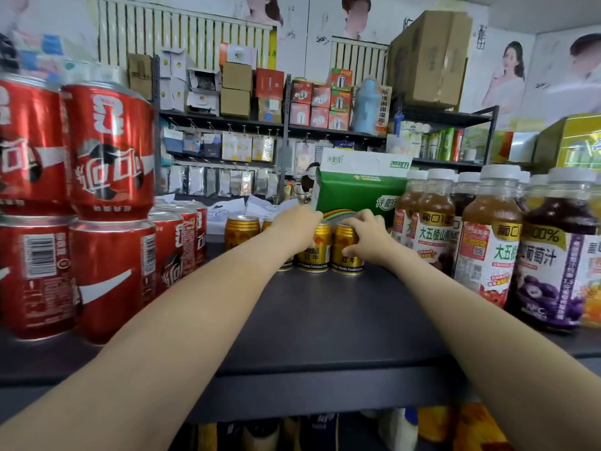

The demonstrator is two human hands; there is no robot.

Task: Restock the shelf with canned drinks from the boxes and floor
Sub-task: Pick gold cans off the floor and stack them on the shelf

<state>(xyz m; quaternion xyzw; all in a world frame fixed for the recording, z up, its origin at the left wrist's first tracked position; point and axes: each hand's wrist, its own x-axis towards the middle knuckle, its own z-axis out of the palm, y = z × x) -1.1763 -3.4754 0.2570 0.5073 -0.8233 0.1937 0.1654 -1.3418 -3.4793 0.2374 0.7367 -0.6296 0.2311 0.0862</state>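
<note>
1. The gold cans [313,252] stand at the back of the shelf [325,320], between cola [110,151] and bottles [487,242].
2. The left hand [294,229] and right hand [367,237] each curl round one of them.
3. Seat both upright, snug in the row, labels forward.

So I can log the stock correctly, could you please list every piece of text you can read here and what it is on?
"红牛" and "Vitamin Functional": gold can gripped by the right hand.
"大五棱山楂": brown juice bottle.
"葡萄汁", "NFC", "00%": purple juice bottle.
"口": sideways logo on the red cans; rest unclear.
Too blurred to read: green box, the red cans' barcode digits, goods on the back shelves.
</note>
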